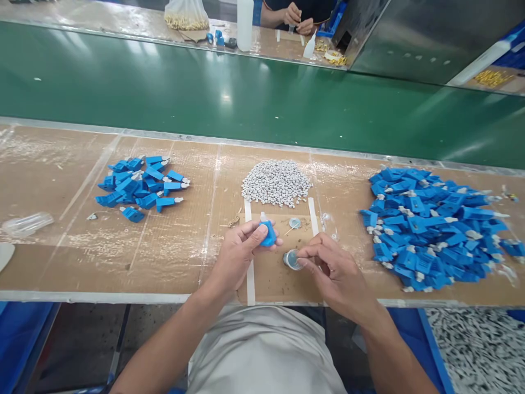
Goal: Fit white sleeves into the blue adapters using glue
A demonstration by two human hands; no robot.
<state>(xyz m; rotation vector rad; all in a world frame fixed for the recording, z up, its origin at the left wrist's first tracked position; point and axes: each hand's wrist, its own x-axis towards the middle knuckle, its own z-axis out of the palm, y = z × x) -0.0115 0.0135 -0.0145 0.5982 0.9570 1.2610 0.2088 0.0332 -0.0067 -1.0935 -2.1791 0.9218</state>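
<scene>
My left hand (240, 251) is closed around a blue plastic piece (268, 234) with a whitish tip pointing up. My right hand (338, 271) has its thumb and forefinger pinched together at the rim of a small clear cup (291, 259). Whatever is between those fingers is too small to make out. Just beyond the cup lie a small round lid-like disc (295, 222) and a thin stick (289, 232). A heap of small light grey pieces (276, 183) is spread in front of both hands.
Blue pieces with white tips form a small pile (141, 186) at left and a large pile (435, 224) at right. A clear plastic tray (28, 224) lies far left. Beyond the table runs a green belt (205, 98); across it are another person's hands (298, 19) and a white bottle (245, 24).
</scene>
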